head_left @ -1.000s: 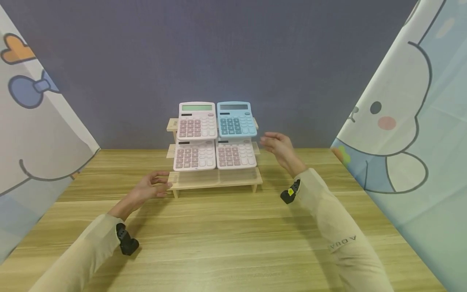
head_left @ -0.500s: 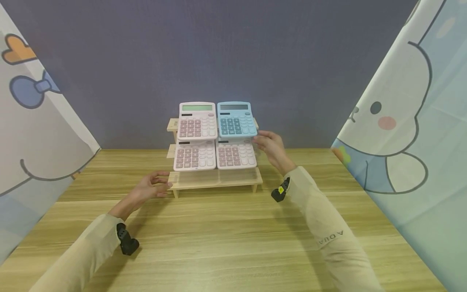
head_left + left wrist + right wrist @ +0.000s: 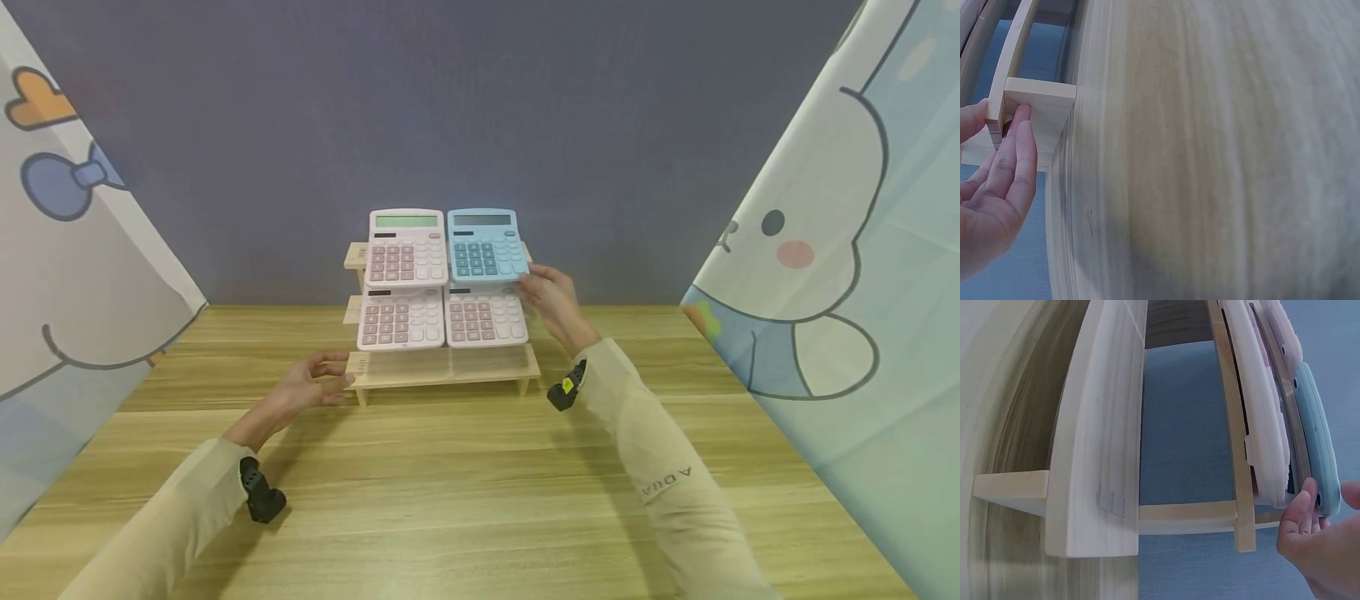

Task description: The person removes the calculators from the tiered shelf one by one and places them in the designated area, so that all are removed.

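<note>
While everything is being held up by the wooden table, the low board of the wooden rack is being pinched at its left end by the left hand, with the thumb on top and the fingers under. Just past that board, a lower left pink calculator and a lower right pink calculator are being held side by side, and their top parts are being covered by the row above. Higher up, at the right of the top row, the blue calculator is being gripped at its bottom right corner by the right hand, with the thumb in front and the fingers behind. How firmly it is being squeezed is not being shown clearly. This step is being done well if the corner is being pinched softly, no buttons are being pushed, and the rack is being steadied. Beside it, the upper pink calculator is being held by the rack. Behind it all, a grey wall is being seen.
</note>
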Motion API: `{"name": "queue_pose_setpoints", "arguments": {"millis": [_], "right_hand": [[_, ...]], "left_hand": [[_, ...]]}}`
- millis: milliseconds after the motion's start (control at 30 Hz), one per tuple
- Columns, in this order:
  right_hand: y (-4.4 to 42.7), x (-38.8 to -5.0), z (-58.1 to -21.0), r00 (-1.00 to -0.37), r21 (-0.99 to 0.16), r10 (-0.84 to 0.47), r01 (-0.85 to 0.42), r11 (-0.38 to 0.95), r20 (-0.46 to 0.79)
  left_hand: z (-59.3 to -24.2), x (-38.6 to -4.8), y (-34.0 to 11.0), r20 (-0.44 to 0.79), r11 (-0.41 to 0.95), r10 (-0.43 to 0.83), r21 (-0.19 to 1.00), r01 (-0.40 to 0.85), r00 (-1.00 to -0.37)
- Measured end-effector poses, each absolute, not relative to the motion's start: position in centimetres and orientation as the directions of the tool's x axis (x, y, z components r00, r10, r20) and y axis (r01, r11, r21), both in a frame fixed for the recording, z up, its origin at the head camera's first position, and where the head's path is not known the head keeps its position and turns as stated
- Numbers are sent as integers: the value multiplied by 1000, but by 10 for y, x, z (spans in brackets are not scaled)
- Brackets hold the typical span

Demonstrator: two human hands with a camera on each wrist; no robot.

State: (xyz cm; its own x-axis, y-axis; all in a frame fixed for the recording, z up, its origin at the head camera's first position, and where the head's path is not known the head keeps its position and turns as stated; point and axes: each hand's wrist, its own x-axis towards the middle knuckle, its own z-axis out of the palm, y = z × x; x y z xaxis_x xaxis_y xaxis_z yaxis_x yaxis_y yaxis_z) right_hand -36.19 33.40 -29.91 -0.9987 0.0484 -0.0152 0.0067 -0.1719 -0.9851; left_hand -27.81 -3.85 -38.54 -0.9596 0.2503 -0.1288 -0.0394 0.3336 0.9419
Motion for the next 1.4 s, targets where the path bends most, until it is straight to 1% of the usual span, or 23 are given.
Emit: {"name": "queue_pose_setpoints", "arguments": {"millis": [400,900,1400], "right_hand": [[330,-363,-300,-998,-971,57,1,-240,-15],[331,-365,-301,-997,-965,78,4,-262,-26],[326,-364,-303,-993,-954,110,2,-300,-37]], "left_hand": [[-385,-278,-38,-123,331,254,943,-33,-959],[-387,-279,-39,-118,313,273,949,-28,-955],[-388,-279,-39,-127,311,258,949,-42,-958]]}}
